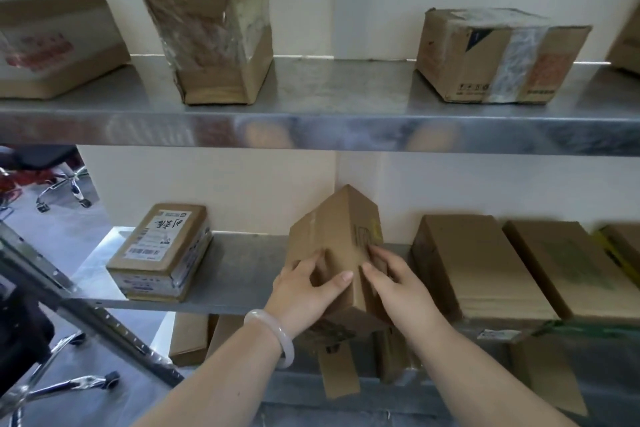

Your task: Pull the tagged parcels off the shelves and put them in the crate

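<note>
Left hand (304, 291) and right hand (398, 288) clasp opposite faces of the parcel (334, 232) at the middle shelf (242, 274) edge; its long axis tilts upward, away.

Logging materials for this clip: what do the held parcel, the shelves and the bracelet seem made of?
Parcel: brown cardboard, matte, creased edges.
Shelves: metal, likely steel, brushed sheen with blurred reflections.
Bracelet: pale, glossy, slightly translucent; perhaps jade or glass.
</note>
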### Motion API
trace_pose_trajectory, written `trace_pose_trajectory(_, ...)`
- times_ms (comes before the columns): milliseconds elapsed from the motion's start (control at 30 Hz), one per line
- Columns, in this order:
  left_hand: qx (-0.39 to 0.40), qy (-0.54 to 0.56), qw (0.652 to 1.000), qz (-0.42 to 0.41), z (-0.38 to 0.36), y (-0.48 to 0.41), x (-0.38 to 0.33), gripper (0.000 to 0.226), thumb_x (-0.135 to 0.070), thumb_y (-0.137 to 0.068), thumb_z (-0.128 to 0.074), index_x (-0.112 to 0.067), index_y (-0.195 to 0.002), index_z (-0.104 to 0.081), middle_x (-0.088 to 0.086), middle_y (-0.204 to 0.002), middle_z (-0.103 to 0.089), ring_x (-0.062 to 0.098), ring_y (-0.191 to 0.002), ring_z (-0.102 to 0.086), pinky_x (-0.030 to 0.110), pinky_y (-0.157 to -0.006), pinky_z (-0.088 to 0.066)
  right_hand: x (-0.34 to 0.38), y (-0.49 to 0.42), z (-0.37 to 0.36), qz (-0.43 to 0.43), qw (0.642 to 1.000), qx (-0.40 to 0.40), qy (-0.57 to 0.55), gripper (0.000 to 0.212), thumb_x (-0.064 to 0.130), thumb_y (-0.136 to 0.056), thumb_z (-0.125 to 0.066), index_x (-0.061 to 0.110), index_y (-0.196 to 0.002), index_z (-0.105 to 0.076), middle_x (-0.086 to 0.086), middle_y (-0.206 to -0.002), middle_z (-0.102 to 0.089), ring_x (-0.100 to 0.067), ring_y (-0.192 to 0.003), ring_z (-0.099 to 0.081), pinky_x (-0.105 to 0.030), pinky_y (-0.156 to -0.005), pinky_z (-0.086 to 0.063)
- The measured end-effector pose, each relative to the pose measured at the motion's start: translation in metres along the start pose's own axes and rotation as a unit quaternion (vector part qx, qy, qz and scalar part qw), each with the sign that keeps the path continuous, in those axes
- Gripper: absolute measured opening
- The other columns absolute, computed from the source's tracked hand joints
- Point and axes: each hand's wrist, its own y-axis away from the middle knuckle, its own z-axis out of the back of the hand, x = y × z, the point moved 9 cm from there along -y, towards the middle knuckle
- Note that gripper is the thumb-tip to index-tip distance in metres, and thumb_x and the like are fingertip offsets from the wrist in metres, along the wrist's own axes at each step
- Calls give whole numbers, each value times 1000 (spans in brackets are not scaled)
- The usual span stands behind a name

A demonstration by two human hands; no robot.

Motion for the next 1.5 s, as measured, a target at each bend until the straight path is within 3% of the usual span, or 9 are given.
trace_pose_trajectory(133, -19, 56, 998, -24, 21, 2, -5, 91, -84, -61, -59, -48, -142, -38, -9, -131, -39, 14, -121, -49, 27, -98, -45, 8, -1, -14, 15, 1000, -3, -16, 37, 35, -94, -59, 48, -127, -50, 29, -112, -54, 2, -105, -55, -29, -93, -50)
trace_pose_trajectory(267, -5, 112, 993, -37, 37, -3, -3, 34, -47, -83, -68, -49, -114, -54, -24, -103, -67, -3, -89, -65, 15, -68, -53, 24, 3, -34, 45, 998, 21, -27, 30, 34, -97, -55, 57, -116, -55, 26, -121, -59, 9, -107, -57, -12, -81, -48)
trace_pose_trajectory(400, -33, 116, 992, -26, 56, -3, 7, 68, -50, -85, -66, -35, -145, -37, -17, -123, -57, 5, -105, -59, 19, -80, -51, 38, 7, -55, 74, 995, 65, 17, 30, 38, -99, -49, 63, -115, -50, 33, -125, -52, 20, -110, -48, 0, -76, -41)
trace_pose_trajectory(600, -21, 10, 999, 44, 70, -7, 25, 120, -78, -57, -59, -33, -156, -8, 4, -146, -24, 28, -124, -46, 29, -90, -43, 42, 9, -90, 89, 982, 145, 82, 34, 50, -98, -43, 60, -131, -40, 28, -137, -42, 8, -126, -39, -17, -100, -37)
trace_pose_trajectory(767, -31, 43, 996, 74, 102, -12, 58, 92, -59, -67, -59, -35, -152, -31, 5, -138, -46, 24, -115, -55, 38, -101, -45, 10, -8, -74, 7, 980, 68, 189, 55, 43, -94, -56, 41, -145, -35, 8, -147, -43, -16, -133, -43, -31, -102, -41)
trace_pose_trajectory(933, -31, 84, 994, 57, 105, -9, 88, 54, -40, -86, -63, -43, -138, -51, -18, -104, -72, 5, -97, -67, 25, -80, -52, -29, -7, -80, -63, 960, 97, 255, 72, 40, -90, -63, 34, -151, -24, 5, -150, -42, -13, -130, -45, -28, -103, -39)
trace_pose_trajectory(1133, 8, 62, 997, 51, 80, -14, 107, 80, -34, -86, -72, -35, -151, -26, -23, -103, -64, -2, -91, -59, 17, -82, -43, -37, -8, -89, -66, 947, 93, 301, 85, 46, -88, -63, 38, -154, -11, 5, -161, -16, -18, -146, -21, -35, -115, -24)
trace_pose_trajectory(1333, 31, 26, 998, 42, 72, -29, 116, 83, -35, -86, -72, -33, -153, -22, -14, -119, -64, 11, -109, -61, 30, -99, -46, -43, -2, -93, -70, 946, 58, 312, 88, 42, -88, -64, 40, -154, -5, 8, -160, -17, -17, -143, -28, -41, -114, -34)
trace_pose_trajectory(1500, -48, -179, 982, -32, 79, -37, 74, 103, -58, -81, -66, -38, -155, 3, -1, -165, -4, 31, -150, -9, 47, -119, -18, -25, 6, -70, -22, 949, -1, 314, 81, 49, -89, -60, 41, -153, -12, 11, -161, -14, -12, -146, -20, -35, -117, -26)
